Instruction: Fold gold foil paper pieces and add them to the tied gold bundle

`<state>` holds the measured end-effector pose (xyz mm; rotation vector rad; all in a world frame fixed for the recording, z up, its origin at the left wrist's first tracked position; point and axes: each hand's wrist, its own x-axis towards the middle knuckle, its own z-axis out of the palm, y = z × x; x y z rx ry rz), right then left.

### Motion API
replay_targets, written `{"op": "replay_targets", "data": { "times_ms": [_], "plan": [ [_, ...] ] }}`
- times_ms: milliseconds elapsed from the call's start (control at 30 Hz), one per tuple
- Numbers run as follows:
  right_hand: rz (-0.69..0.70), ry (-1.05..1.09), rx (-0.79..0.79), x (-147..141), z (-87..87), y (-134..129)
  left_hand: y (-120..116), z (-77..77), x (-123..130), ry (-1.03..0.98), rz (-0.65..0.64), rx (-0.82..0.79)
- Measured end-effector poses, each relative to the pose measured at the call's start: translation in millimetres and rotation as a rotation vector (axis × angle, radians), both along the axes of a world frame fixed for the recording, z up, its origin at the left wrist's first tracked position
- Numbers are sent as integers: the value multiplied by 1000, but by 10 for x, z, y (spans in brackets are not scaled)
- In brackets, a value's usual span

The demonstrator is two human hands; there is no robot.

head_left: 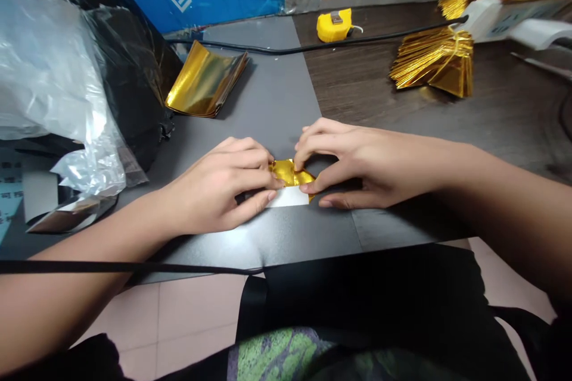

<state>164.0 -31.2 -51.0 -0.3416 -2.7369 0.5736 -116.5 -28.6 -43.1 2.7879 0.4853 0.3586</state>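
A small piece of gold foil paper [283, 172] lies partly folded on the desk near its front edge, with its white underside showing as a strip along the near side. On its left end press the fingertips of my left hand [239, 181], the thumb resting near the white strip. My right hand [353, 158] arches over the right end, where its fingertips touch the gold fold and a pointed corner; its thumb stays just off the paper. Both hands have bent, parted fingers pressing the paper flat, and neither is wrapped round it. The desk [250, 238] supports the paper.
A stack of gold foil sheets [203, 83] lies behind my left hand. Further back are a yellow tape measure [334, 25], a black cable [268, 50], a tied bundle of folded gold paper [435, 59] and a white power strip [500, 21]. Plastic bags [53, 59] crowd the left.
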Motion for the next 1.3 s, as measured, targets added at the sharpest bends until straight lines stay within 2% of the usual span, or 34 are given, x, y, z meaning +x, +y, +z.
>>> {"op": "replay_targets", "data": {
  "times_ms": [233, 467, 700, 800, 967, 1300],
  "plan": [
    [-33, 52, 27, -6, -77, 79, -29, 26, 19, -9, -149, 0],
    [-72, 101, -8, -28, -117, 97, -45, -47, 22, -33, -61, -18],
    [-78, 109, 20, -16, -142, 108, -36, -33, 20, -9, -26, -86],
    [-75, 110, 34, -10, -140, 103, -33, -39, 22, 5, -31, -113],
    [-58, 103, 24, 10, -126, 115, -43, -44, 17, 91, -46, -40],
    [-110, 78, 27, 30, -108, 98, -88, -17, 21, 111, -85, -26]
  ]
}}
